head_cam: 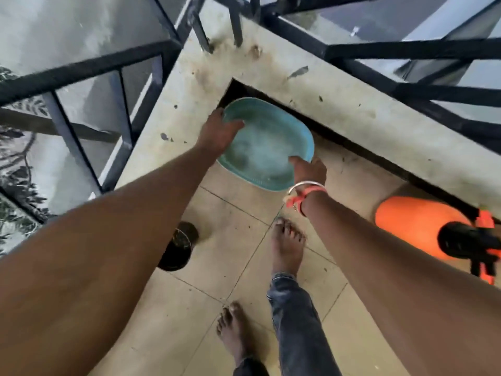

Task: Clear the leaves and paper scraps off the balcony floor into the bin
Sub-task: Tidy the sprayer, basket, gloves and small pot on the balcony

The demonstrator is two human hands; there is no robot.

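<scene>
Both my hands are on the teal bin (267, 147), tucked into the balcony corner. My left hand (219, 130) grips the far rim and my right hand (310, 170) clamps the near rim, thumb inside. The bin's long axis runs hand to hand. Dark specks (345, 160) lie just right of my right hand. No writing readable.

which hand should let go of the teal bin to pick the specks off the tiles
Right, probably. The right hand holds the near rim of the teal bin, close to the floor tiles and dark specks; the left hand holds the far rim by the ledge.
</scene>
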